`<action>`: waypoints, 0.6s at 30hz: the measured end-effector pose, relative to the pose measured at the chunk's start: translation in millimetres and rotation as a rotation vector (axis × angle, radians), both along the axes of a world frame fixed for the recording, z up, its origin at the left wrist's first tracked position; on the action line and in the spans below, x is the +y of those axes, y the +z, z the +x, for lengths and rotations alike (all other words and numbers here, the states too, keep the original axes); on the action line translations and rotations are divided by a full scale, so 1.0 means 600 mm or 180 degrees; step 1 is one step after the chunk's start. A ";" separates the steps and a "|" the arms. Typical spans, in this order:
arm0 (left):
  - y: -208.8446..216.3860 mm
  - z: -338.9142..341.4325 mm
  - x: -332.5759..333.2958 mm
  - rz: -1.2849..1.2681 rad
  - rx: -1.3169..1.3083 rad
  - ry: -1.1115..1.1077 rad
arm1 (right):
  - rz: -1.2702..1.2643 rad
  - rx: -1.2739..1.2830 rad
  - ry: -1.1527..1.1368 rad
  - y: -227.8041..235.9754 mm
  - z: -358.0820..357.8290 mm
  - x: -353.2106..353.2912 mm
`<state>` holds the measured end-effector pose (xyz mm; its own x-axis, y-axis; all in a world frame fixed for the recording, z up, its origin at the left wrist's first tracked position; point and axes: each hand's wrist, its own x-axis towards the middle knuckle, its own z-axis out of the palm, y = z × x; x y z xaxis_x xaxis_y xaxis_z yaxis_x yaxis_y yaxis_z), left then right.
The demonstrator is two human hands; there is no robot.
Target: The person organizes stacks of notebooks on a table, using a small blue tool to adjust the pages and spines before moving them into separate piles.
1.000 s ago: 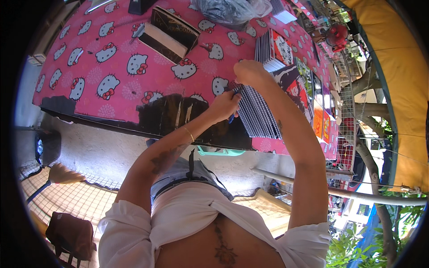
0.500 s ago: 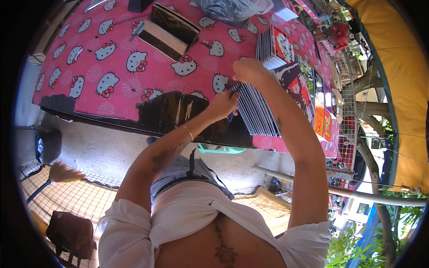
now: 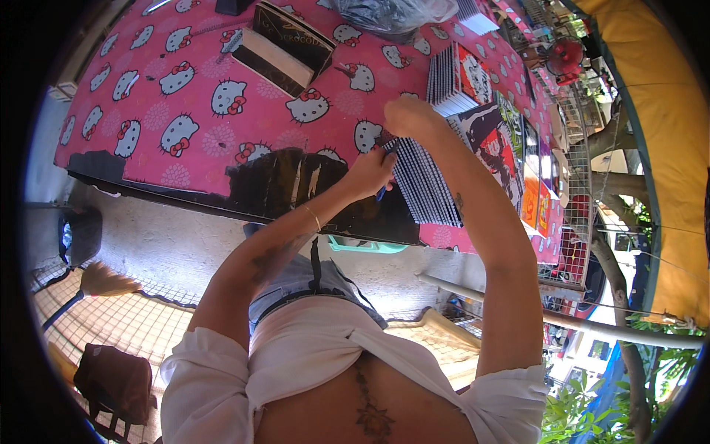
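Note:
A row of stacked spiral-bound notebooks (image 3: 429, 185) lies at the table's near right, its coil bindings turned toward me. My left hand (image 3: 372, 173) is closed at the left side of these bindings, around a blue-handled hand tool (image 3: 381, 194) whose working end I cannot make out. At the far end of the bindings my right hand (image 3: 411, 117) is bent over with its fingers curled in. Whatever those fingers pinch is hidden by the hand. My right forearm crosses above the notebooks' right part.
Another notebook stack (image 3: 455, 78) stands behind, with colourful covers (image 3: 492, 144) lying to the right. A black box (image 3: 285, 48) sits farther back on the pink patterned tablecloth (image 3: 177, 103), near a clear plastic bag (image 3: 392, 16). A metal grille (image 3: 577, 170) borders the right side.
Both hands stay at nearly the same place on the bindings. The view has shifted very slightly.

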<state>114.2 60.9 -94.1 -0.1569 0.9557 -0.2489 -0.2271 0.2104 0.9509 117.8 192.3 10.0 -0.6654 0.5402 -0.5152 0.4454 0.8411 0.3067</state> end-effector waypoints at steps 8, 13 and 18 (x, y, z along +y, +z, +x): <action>0.015 0.010 -0.015 -0.0150 -0.0023 -0.0213 | 0.0156 -0.0042 0.0021 -0.023 0.024 0.025; -0.016 -0.003 -0.003 -0.0052 0.0023 0.0049 | -0.0054 -0.0014 0.0126 -0.011 -0.002 0.003; 0.011 0.000 -0.002 -0.0167 0.0177 0.0007 | -0.0147 -0.0034 0.0337 -0.024 0.015 0.021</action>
